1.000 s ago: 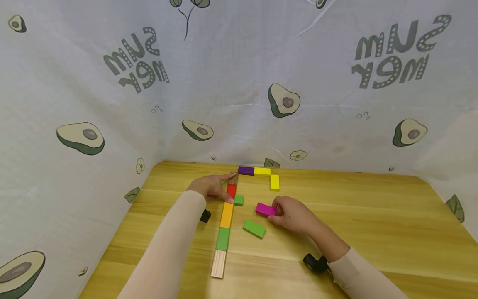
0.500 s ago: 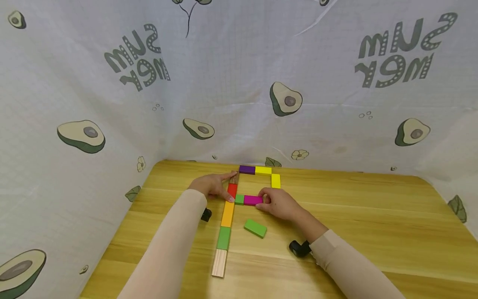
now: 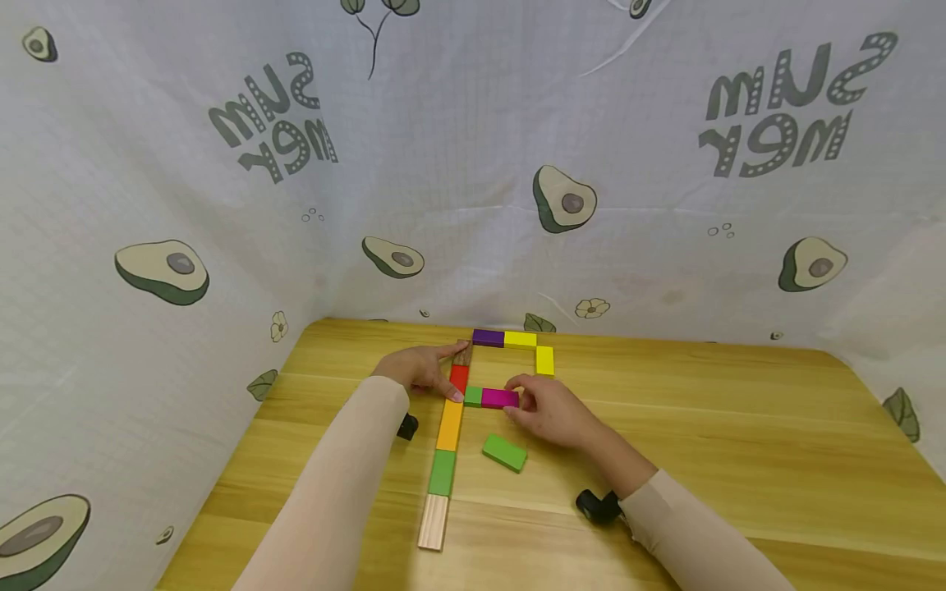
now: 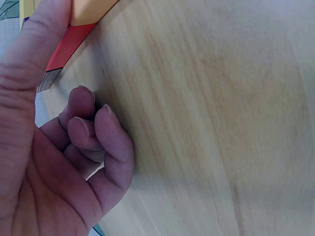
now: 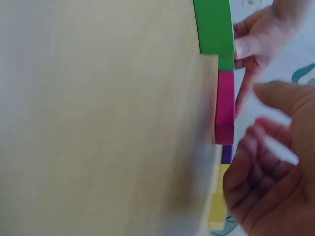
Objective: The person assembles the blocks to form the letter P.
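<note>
My right hand (image 3: 554, 410) is at the right end of the magenta block (image 3: 499, 398). In the right wrist view its thumb and fingers are spread apart, off the magenta block (image 5: 225, 105). That block butts against a small green block (image 3: 473, 396), which meets the column of blocks at the left. My left hand (image 3: 420, 367) reaches along this column with index finger and thumb extended. The index tip is at the brown block (image 3: 462, 353); the thumb touches near where the red block (image 3: 458, 377) meets the orange block (image 3: 448, 425). Its other fingers curl loosely in the left wrist view.
A loose green block (image 3: 505, 453) lies askew right of the column. Below the orange are a green block (image 3: 442, 473) and a pale wood block (image 3: 433, 522). A purple block (image 3: 489, 337) and two yellow blocks (image 3: 521, 340) run across the back, near the printed curtain (image 3: 473, 164).
My right hand carried the magenta block left and back to the small green block, then let go and drew slightly away. The left hand has stayed in place.
</note>
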Motion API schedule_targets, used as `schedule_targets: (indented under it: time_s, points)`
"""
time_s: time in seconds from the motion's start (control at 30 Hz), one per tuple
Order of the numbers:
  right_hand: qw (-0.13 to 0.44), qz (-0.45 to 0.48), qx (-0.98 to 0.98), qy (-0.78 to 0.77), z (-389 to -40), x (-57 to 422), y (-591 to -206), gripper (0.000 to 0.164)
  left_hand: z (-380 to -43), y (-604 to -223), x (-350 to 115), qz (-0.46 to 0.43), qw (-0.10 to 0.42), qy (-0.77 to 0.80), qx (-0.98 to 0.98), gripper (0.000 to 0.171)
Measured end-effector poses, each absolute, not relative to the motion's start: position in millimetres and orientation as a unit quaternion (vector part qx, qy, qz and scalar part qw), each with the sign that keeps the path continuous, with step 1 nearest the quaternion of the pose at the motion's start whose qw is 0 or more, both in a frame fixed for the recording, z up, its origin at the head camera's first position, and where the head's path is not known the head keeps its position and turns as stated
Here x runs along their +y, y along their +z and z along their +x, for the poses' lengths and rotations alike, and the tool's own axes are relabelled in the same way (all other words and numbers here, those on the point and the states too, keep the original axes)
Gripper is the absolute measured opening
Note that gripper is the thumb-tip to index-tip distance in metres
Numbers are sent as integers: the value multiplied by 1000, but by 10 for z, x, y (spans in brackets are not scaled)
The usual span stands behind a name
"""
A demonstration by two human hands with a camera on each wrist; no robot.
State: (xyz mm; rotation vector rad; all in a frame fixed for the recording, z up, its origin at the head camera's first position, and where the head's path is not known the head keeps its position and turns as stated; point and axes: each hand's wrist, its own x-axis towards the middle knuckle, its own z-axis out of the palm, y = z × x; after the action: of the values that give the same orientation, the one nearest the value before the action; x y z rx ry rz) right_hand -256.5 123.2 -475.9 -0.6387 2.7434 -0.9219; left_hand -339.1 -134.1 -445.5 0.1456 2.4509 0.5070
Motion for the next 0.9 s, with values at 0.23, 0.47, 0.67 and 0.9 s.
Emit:
schedule_targets:
  time_s: [0.23,0.47,0.67,0.9]
  points:
    - [156,-251,917,-267,-2265,1252,-4638,39,-3399,-4470,-1341,58,316,191,927,116]
    - [159,-253,930,-212,-2083,1276,-4611,34,-3389,-4470,-1342,44,315,203,926,115]
    - [140,-257,935,-200,-2053,1326,-4656,33,-3377,-4469,-1346,50,312,202,927,115]
    - [203,-285,906,-238,-2104,1371,-4599,57,-3384,-4477,-1335,46,311,197,929,115]
